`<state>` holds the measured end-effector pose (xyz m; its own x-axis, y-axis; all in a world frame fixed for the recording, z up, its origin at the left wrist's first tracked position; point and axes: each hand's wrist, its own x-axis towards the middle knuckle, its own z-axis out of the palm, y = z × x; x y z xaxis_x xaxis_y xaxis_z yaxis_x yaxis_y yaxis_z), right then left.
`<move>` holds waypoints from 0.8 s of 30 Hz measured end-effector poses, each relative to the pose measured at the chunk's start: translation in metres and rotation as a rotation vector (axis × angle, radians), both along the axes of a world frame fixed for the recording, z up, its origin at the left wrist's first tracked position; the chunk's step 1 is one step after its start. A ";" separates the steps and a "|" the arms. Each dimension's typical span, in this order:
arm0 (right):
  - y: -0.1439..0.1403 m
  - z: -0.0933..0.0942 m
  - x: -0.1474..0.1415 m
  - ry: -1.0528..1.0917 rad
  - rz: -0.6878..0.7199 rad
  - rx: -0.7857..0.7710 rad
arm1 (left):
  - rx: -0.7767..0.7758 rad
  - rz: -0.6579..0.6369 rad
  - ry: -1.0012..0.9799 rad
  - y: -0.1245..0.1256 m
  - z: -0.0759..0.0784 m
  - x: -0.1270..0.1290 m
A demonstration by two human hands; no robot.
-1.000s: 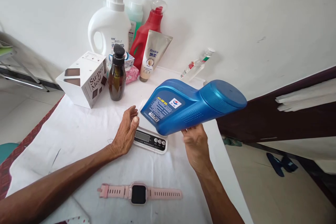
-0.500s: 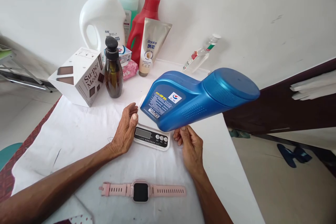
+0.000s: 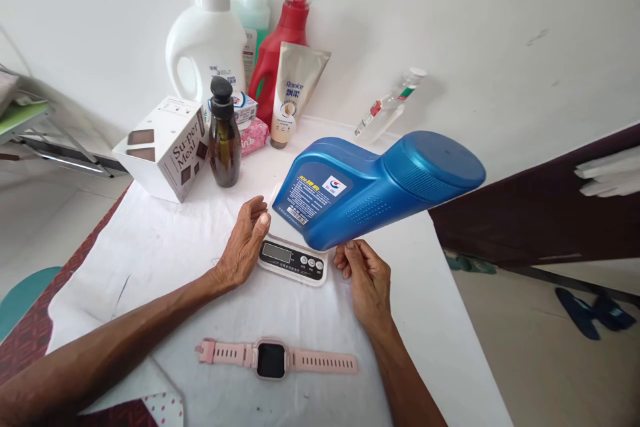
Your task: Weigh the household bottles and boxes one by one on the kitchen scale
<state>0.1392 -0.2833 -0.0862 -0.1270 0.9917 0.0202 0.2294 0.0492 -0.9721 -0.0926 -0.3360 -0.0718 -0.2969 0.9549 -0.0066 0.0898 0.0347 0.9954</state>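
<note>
The left hand [image 3: 245,247] rests on the white cloth [image 3: 150,247] at the near left corner of the scale [image 3: 293,260], fingers loosely curled, thumb tip touching the scale's edge, holding nothing; the forearm runs in from the lower left and lies low over the table. Steadying the scale this way looks sound, provided the thumb stays off the platform, since any press there would spoil a reading. The blue jug [image 3: 370,190] hangs tilted above the scale, label end down and left, broad base up and right (its cap end cannot be seen), and seems to touch the platform only by its low corner, if at all. For this step it is best brought level and set squarely in the middle, clear of the display and buttons along the near edge. The right hand [image 3: 367,277] comes in from the lower right with the wrist straight, fingers narrowly bent under the jug's lower edge, propping it from below rather than wrapping it; a fuller grip would guard against a slip. Near the person lies a pink watch [image 3: 273,359]; a brown bottle [image 3: 223,137] and a box [image 3: 163,147] stand behind the scale at the left.
</note>
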 end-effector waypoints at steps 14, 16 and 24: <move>-0.003 0.009 0.002 -0.028 0.053 0.003 | 0.115 -0.119 0.120 0.033 0.099 -0.005; -0.004 0.009 0.002 -0.040 0.050 0.001 | 0.247 -0.171 0.244 0.055 0.105 -0.014; -0.003 0.006 0.006 -0.087 0.063 0.003 | 0.147 -0.651 0.031 0.086 0.111 -0.032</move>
